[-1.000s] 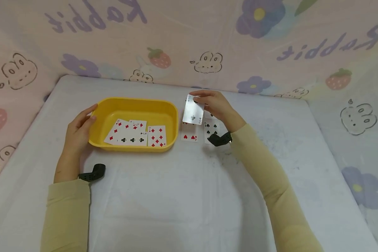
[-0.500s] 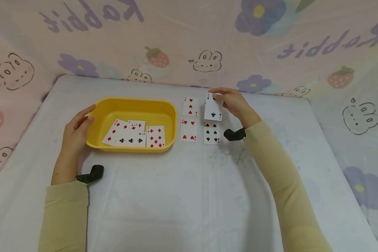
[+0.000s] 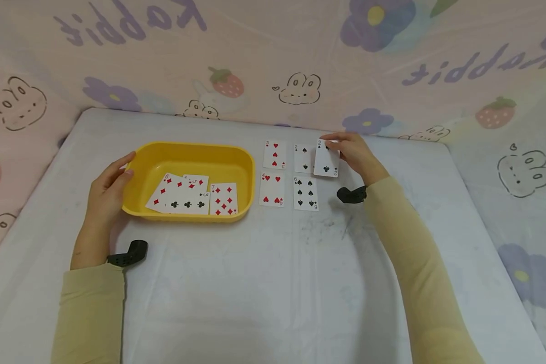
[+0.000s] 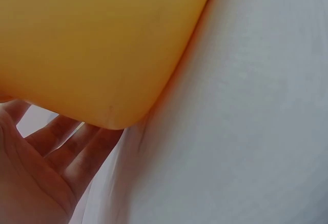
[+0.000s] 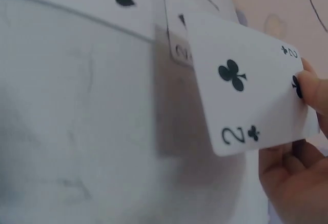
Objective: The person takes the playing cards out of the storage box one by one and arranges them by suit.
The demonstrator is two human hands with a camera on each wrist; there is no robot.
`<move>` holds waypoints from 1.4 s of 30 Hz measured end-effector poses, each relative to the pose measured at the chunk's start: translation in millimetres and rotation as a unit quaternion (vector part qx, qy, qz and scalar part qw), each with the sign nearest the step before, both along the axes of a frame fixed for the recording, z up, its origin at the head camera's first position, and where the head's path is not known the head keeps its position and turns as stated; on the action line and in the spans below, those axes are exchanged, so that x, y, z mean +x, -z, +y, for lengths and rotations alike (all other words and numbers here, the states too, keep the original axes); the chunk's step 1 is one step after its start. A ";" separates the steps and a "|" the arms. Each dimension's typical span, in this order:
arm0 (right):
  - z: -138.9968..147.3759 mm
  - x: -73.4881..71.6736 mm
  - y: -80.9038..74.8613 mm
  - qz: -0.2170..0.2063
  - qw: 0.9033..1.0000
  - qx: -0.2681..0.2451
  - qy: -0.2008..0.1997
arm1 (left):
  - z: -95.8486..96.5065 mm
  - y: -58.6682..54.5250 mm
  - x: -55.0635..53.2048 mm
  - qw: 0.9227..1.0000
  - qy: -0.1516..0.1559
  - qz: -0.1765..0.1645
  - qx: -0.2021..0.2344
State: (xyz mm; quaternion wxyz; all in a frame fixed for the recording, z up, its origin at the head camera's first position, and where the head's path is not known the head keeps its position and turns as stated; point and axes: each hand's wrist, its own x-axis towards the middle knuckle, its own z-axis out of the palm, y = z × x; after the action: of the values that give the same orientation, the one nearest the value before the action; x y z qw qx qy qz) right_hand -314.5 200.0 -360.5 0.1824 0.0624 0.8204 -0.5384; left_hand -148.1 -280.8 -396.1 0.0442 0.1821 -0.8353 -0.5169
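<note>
My right hand (image 3: 356,154) pinches the two of clubs (image 3: 326,159) at its far right corner, thumb on its face. The card is tilted over the table and overlaps the right edge of the two of spades (image 3: 303,159). In the right wrist view, the two of clubs (image 5: 241,85) casts a shadow beneath it. My left hand (image 3: 106,194) holds the left end of a yellow plastic tub (image 3: 195,217), thumb at the rim. The left wrist view has its fingers (image 4: 84,157) against the tub's outer wall. Several cards lie inside, including the seven of diamonds (image 3: 224,198) and six of diamonds (image 3: 163,191).
Face up right of the tub lie the three of hearts (image 3: 274,154), the four of hearts (image 3: 271,190) and the six of spades (image 3: 306,193). A white cloth (image 3: 255,283) covers the table. A patterned curtain (image 3: 264,50) hangs behind and at both sides.
My right hand has carried the two of clubs rightward, from over the three of hearts, across the two of spades, to its right side. My left hand stays at the tub.
</note>
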 end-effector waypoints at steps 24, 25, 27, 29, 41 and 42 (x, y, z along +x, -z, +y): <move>11.0 -1.0 36.2 0.093 0.983 0.141 0.073 | 1.9 0.2 0.5 1.000 -0.003 0.009 0.008; 9.9 -1.1 36.9 0.094 0.982 0.146 0.076 | 2.0 0.0 0.1 1.000 -0.003 0.009 0.009; 7.9 -0.9 38.2 0.099 0.980 0.150 0.084 | 2.2 -0.2 -0.1 1.000 -0.003 0.007 0.009; 6.4 -1.0 39.8 0.106 0.979 0.151 0.089 | 2.0 -0.3 0.0 1.000 -0.002 0.006 0.010; 2.4 -1.8 41.7 0.095 0.974 0.167 0.120 | 0.7 1.4 0.8 1.000 -0.001 0.009 0.013; 1.7 -1.4 40.3 0.092 0.975 0.160 0.124 | 0.5 1.2 0.8 1.000 -0.001 0.009 0.013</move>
State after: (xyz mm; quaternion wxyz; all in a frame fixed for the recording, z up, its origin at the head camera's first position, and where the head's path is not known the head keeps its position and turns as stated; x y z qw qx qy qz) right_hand -315.9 201.8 -400.8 0.0261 0.1420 0.8950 -0.4221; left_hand -147.2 -280.2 -397.3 0.0500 0.1786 -0.8281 -0.5290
